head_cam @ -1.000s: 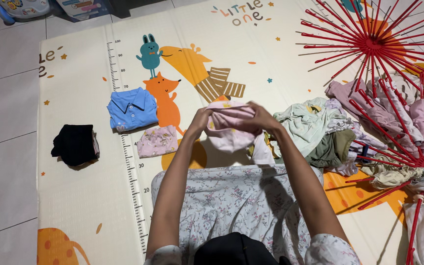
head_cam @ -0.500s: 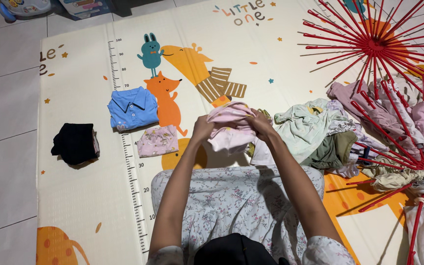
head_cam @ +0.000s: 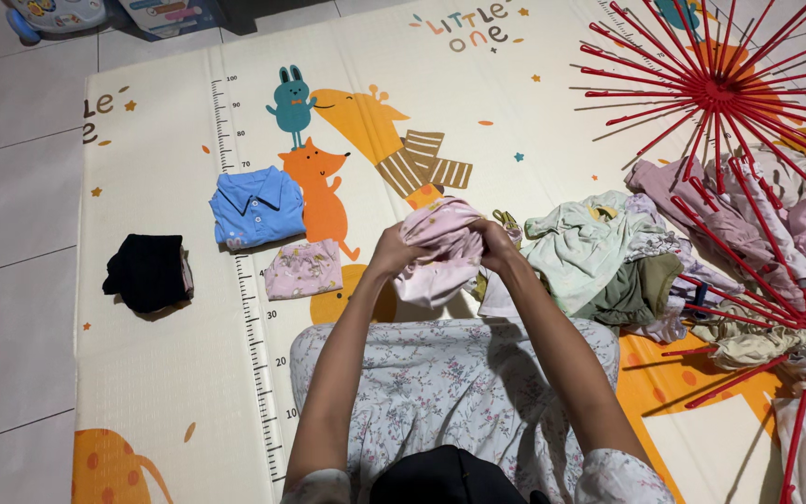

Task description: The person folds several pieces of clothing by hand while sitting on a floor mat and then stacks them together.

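I see the play mat [head_cam: 534,75] first, cream with printed animals and a height ruler, spread over the tiled floor so the clothes stay off the tiles. To the right lies a red spoked drying rack [head_cam: 720,89], some garments still caught among its arms. Just left of it is the unsorted pile of clothes [head_cam: 608,252], within easy reach of the right arm. The floral dress [head_cam: 440,383] covers the lap at the bottom. On the left of the mat the finished pieces lie apart by kind: a folded blue shirt [head_cam: 256,207], a dark folded bundle [head_cam: 146,271] near the mat's edge, and a small pink folded piece [head_cam: 302,269]. In the middle, raised above the mat, is the pink garment [head_cam: 440,247], bunched between both hands. My left hand [head_cam: 389,252] and right hand [head_cam: 496,245] are close together, each pinching the cloth.
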